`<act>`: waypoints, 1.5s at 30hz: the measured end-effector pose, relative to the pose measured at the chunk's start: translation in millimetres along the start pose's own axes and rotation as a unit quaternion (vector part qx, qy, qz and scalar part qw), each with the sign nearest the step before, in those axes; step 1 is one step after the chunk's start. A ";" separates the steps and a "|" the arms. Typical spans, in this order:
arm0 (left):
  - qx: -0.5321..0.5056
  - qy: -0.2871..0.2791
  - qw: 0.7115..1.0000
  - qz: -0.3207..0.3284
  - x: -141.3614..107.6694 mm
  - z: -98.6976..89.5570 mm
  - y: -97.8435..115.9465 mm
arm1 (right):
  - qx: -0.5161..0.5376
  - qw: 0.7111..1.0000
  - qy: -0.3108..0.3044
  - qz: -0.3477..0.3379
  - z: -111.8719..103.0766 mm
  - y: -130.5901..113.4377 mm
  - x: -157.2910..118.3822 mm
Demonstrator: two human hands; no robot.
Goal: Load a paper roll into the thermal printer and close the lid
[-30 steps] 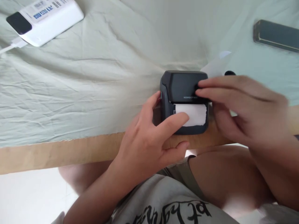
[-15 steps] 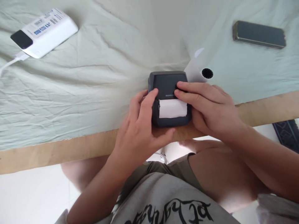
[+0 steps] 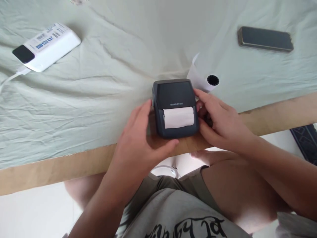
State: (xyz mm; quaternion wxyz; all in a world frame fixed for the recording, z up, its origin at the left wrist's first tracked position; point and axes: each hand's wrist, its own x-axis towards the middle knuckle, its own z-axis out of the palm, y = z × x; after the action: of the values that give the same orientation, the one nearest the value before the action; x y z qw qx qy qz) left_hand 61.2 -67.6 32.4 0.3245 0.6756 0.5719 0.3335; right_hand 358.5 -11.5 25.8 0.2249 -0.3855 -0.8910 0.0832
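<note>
A dark portable label printer [image 3: 174, 94] sits at the table's near edge, its lid down. White label paper [image 3: 179, 117] shows flat in the slot on its top. Beside the printer's left side, my left hand [image 3: 137, 138] is open, fingers stretched along that side and thumb apart in front of the near edge. My right hand [image 3: 219, 117] is closed on the right side, with the index finger and thumb at that edge and the other fingers curled, partly hidden. Just behind the right hand lies a white paper roll [image 3: 199, 79] with a black core and a loose end.
A white power bank [image 3: 53, 49] with a cable [image 3: 10, 78] plugged in lies at the far left. At the far right is a dark flat rectangular device [image 3: 266, 39]. A wrinkled pale green cloth [image 3: 99, 82] covers the table up to its wooden edge [image 3: 81, 161].
My right fingers have left the printer's lid and moved to its right side. My left fingers have come off the top to the left side. The view has shifted slightly.
</note>
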 end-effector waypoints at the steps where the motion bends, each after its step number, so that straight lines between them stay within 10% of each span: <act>1: -0.067 0.014 0.998 -0.002 1.0 -2.1 -2.0 | 0.000 1.000 0.000 -0.002 -0.7 -0.2 0.0; 12: -0.390 0.173 0.890 -0.161 20.6 2.5 23.0 | 0.022 1.000 -0.001 -0.009 -2.6 -2.5 2.2; 20: -0.354 0.231 0.895 -0.144 16.6 13.7 33.2 | 0.036 0.999 -0.010 0.011 -4.6 0.6 -0.7; 25: -0.193 0.196 0.959 -0.073 1.6 10.6 26.2 | 0.031 0.999 -0.013 0.013 -5.6 0.8 -0.2; 32: 0.071 -0.028 0.997 0.014 -4.6 7.9 12.0 | 0.007 1.000 -0.025 0.001 -8.8 -0.1 4.1; 45: 0.090 0.007 0.994 0.053 6.5 4.5 3.0 | 0.055 0.998 -0.029 0.027 -2.8 -8.1 2.2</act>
State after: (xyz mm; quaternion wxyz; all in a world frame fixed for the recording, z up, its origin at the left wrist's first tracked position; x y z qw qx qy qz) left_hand 67.3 -61.7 32.8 0.2402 0.7291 0.5655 0.3016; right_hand 353.2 -15.6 31.6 0.2178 -0.3939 -0.8804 0.1491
